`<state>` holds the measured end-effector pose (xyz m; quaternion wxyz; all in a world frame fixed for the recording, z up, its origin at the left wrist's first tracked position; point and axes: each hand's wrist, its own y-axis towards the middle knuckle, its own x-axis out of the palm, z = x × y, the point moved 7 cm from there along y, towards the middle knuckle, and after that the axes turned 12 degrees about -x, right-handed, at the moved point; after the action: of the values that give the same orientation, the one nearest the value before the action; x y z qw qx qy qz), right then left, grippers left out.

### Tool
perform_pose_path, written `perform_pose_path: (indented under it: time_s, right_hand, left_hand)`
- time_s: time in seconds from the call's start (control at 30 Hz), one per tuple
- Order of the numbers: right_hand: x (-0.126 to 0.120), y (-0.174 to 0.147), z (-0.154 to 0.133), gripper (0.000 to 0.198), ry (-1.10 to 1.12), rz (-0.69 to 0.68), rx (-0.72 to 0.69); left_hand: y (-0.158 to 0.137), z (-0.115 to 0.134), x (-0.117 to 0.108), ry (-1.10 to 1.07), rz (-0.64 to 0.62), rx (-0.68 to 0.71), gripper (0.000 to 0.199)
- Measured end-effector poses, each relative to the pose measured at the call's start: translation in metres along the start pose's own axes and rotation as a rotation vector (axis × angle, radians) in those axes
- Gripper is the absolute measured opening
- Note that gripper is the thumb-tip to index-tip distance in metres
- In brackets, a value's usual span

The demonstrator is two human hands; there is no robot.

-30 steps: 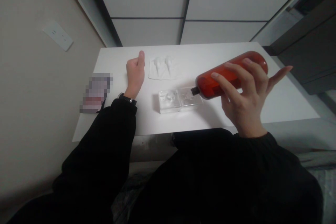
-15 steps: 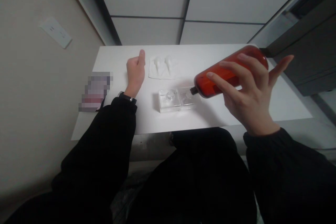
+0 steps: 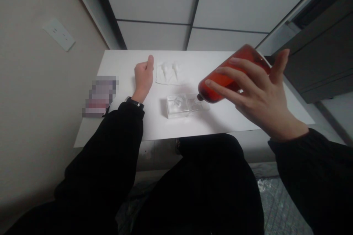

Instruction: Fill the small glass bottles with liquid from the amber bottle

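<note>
My right hand (image 3: 259, 88) grips a reddish-amber bottle (image 3: 215, 86), tilted so that its dark neck points down to the left. The mouth of the bottle is over the right compartment of a clear plastic container (image 3: 178, 108); I cannot tell whether they touch or whether liquid flows. A round clear piece shows in the left compartment. Left of the container, my left hand (image 3: 143, 77) rests on the table as a closed fist, thumb up, a dark-banded watch (image 3: 135, 102) on its wrist. Whether the fist holds anything is hidden.
Behind the container, two whitish nozzle-like pieces (image 3: 175, 71) lie on a white tissue (image 3: 168, 79). A blurred-out phone-like object (image 3: 100, 95) lies at the left of the white table (image 3: 154, 125). A wall socket (image 3: 59, 35) is on the left, and pale panels (image 3: 154, 0) stand behind.
My right hand and the bottle have shifted a little left, and the bottle now slopes more steeply over the container. My left hand has stayed almost in place.
</note>
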<state>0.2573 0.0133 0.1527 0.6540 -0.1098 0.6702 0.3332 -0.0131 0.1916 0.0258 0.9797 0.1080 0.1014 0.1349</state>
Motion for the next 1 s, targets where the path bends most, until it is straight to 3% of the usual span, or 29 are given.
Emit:
perform_pose_path:
  time_s: [0.13,0.33,0.5,0.7,1.0]
  right_hand:
    - [-0.002,0.004,-0.004,0.051,0.041,-0.099,-0.019]
    - [-0.012,0.008,-0.011,0.050,0.093,0.008,-0.252]
    - [-0.014,0.012,-0.015,0.059,0.176,0.007,-0.345]
    - [-0.018,0.016,-0.014,0.059,0.252,0.000,-0.274]
    - [-0.015,0.016,-0.019,0.057,0.165,-0.067,-0.270]
  left_hand:
    - [-0.002,0.005,0.002,0.026,-0.009,0.035,0.079]
    - [-0.001,0.004,0.003,0.073,0.002,0.017,0.074]
    - [-0.001,0.004,0.003,0.084,0.003,0.013,0.072]
    - [-0.001,0.005,0.004,0.067,0.003,-0.001,0.074]
    - [-0.003,0.008,0.004,0.082,0.011,0.047,0.074]
